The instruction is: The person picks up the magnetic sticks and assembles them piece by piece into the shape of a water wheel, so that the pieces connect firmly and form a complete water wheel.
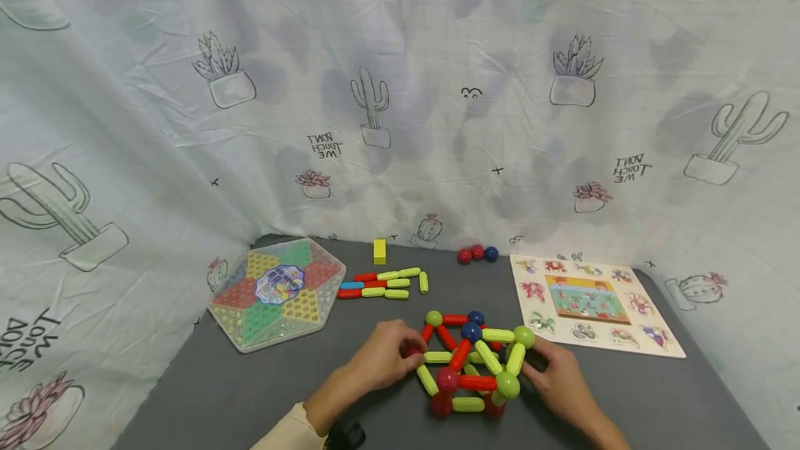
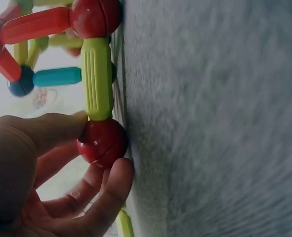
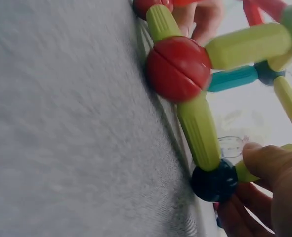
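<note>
Grey table [image 1: 206, 394]: game board [image 1: 312, 318] at far left, loose sticks [image 1: 375, 292] beside it. Left hand [image 1: 384, 356] pinches a red ball [image 2: 104, 143] on the ball-and-stick frame [image 1: 478, 382], standing mid-table. Right hand [image 1: 556, 377] grips the frame's right side beside a dark blue ball [image 3: 215, 182]. Picture board [image 1: 587, 299]: far right.

The grey table [image 1: 219, 401] bears rods [image 1: 375, 284], balls [image 1: 478, 252], block [image 1: 379, 253], case [image 1: 277, 297], puzzle [image 1: 587, 298] and framework [image 1: 489, 357].

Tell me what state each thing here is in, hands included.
Structure: assembled, standing
Left hand: pinching red ball
Right hand: holding structure near blue ball
Loose rods: lying grouped
Loose balls: side by side
Hexagonal board: lying flat
Picture board: lying flat
Yellow block: set apart
Curtain: hanging
</note>
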Tool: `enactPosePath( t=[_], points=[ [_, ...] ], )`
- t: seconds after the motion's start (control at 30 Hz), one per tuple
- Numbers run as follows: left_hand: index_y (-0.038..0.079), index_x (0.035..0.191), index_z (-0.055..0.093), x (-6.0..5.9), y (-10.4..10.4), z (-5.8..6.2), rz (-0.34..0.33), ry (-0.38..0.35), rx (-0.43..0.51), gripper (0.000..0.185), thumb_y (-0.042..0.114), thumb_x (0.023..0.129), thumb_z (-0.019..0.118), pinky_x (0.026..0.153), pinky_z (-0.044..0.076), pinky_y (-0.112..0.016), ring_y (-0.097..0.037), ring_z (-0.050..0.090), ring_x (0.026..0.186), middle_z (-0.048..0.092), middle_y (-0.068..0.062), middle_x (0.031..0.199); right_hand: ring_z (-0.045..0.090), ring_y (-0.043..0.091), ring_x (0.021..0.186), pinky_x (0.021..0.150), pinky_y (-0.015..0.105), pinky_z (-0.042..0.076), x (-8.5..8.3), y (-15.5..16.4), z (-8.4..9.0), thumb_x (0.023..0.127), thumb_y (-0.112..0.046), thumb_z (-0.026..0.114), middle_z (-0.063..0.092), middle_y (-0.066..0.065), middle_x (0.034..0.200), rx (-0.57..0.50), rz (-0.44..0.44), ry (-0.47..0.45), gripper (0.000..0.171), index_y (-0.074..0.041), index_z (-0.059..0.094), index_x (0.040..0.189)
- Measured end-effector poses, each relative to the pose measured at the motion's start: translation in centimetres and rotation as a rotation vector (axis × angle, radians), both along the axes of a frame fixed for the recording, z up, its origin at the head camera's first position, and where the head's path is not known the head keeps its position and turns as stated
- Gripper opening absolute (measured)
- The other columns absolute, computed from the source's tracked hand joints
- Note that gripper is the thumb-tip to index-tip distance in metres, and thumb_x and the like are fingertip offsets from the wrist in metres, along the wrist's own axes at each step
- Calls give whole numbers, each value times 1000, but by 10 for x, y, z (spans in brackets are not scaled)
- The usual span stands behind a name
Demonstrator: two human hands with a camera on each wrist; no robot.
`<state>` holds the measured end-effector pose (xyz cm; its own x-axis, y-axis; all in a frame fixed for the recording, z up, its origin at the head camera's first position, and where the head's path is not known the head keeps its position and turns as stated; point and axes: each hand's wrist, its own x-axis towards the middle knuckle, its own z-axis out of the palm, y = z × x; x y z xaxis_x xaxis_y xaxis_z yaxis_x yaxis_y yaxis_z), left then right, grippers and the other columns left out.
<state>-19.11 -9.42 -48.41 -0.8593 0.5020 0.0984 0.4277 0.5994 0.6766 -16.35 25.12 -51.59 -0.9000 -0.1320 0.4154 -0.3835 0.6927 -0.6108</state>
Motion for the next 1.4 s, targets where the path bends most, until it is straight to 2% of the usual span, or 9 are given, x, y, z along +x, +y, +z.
enactPosePath(
  t=[0.17,0.27,0.47,0.6,0.7,0.87,1.0,1.2,1.4],
  points=[
    [20,93,84,11,6,8,2,-22,-66,4,20,93,88,71,42,-19,0,49,75,63,10,79,75,2,97,84,8,54,1,0,2,86,0,89,83,7,112,-10,-101,-35,37,-5,80,121],
    [22,92,84,17,8,11,9,-30,-78,6,21,92,89,70,42,-20,1,48,75,62,10,78,75,2,90,80,10,56,14,2,6,86,1,87,83,1,106,-26,-144,-46,33,-10,81,116],
    [21,90,84,22,16,14,51,48,-142,6,22,91,90,64,39,-21,-1,46,73,58,10,78,70,-3,91,77,23,61,39,1,4,78,-5,95,76,-18,105,12,39,-32,41,-27,80,110],
    [16,102,84,14,32,16,58,120,-135,11,22,94,88,69,48,-21,-2,53,78,64,8,86,71,-1,95,81,21,61,44,-6,-3,76,-14,101,75,-20,109,63,145,64,49,-33,78,114],
    [11,114,83,4,48,15,-12,95,-45,19,17,96,85,76,53,-18,-1,62,84,72,3,96,71,-1,95,82,15,58,44,-13,-6,72,-14,103,76,-17,109,80,130,127,52,-29,78,116],
    [11,100,80,-8,62,5,-113,68,32,11,3,92,81,70,51,-7,8,62,74,73,3,88,71,-1,90,82,7,52,45,-20,-9,66,-8,103,77,-13,104,93,118,198,54,-23,79,112],
    [14,87,75,-12,65,0,-100,106,26,15,0,88,80,64,45,-6,8,54,66,65,8,77,70,-2,89,78,11,54,45,-24,-8,66,-8,103,76,-13,101,106,95,199,52,-22,79,109],
    [15,85,76,-13,65,0,-78,102,37,15,2,88,82,63,45,-7,8,53,64,63,11,72,70,-2,87,71,27,62,44,-27,-1,67,-8,102,77,-12,100,138,48,175,48,-19,79,108],
    [15,81,73,-15,65,-3,-66,119,56,18,2,87,84,60,43,-8,7,50,62,60,11,69,68,-3,86,71,27,62,42,-28,2,67,-8,102,76,-11,99,156,39,177,48,-17,79,107]
  ],
)
